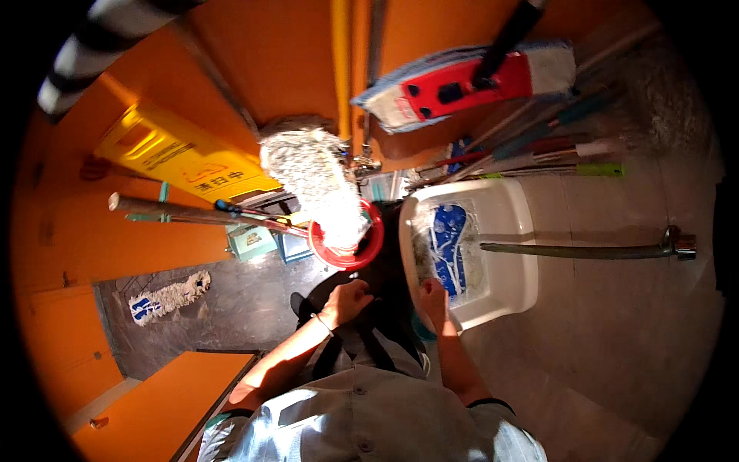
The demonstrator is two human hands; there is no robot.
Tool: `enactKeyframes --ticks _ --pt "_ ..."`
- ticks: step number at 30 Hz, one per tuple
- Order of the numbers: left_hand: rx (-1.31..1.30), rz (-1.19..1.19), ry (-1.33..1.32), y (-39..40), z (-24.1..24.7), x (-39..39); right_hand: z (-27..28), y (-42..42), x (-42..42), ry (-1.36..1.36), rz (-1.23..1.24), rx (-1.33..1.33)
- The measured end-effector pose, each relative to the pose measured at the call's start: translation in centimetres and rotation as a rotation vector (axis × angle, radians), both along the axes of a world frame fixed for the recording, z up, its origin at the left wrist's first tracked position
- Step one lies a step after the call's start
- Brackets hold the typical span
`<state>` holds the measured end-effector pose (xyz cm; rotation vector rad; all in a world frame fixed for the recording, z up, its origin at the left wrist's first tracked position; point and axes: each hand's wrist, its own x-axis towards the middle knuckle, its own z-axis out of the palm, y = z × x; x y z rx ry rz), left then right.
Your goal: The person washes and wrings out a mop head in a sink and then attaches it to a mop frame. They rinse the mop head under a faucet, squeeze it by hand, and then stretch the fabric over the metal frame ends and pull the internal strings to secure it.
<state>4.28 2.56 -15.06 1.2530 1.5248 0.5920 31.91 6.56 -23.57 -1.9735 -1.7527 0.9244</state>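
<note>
My left hand point(346, 301) hangs in front of me with its fingers curled, just below a red plastic bucket point(376, 237); no object shows in it. My right hand point(434, 301) is loosely bent at the near left rim of a white mop sink point(525, 254). Inside the sink lies a flat mop pad with a blue backing point(447, 245) and pale fringe, in cloudy, sudsy water. The pad's near end lies beside my right fingers; whether they touch it is unclear. A dark hose point(577, 250) runs from a metal tap point(685, 243) over the sink.
A sunlit, fringed mop head point(312, 167) reaches into the bucket. Behind it stand a yellow floor sign point(190, 156) and several poles. A red-framed flat mop point(467, 86) hangs above the sink. Another mop pad point(170, 297) lies on the floor, left. An orange door point(167, 398) stands near left.
</note>
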Motion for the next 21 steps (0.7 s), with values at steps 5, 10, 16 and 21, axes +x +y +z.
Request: enactKeyframes --ticks 5,10,16,21 --pt "-0.08 -0.184 -0.014 4.1 -1.0 8.8 -5.3 1.6 13.0 -0.324 -0.063 -0.252" --pt "-0.107 -0.09 -0.022 6.3 -0.6 12.4 -10.6 2.5 18.3 -0.328 -0.08 -0.532" --pt "-0.119 -0.014 -0.081 6.4 -3.3 14.1 -17.0 3.6 17.2 -0.432 -0.155 -0.676" --pt "-0.133 -0.126 -0.049 9.0 -6.0 15.0 -18.7 2.9 15.5 -0.398 -0.069 -0.687"
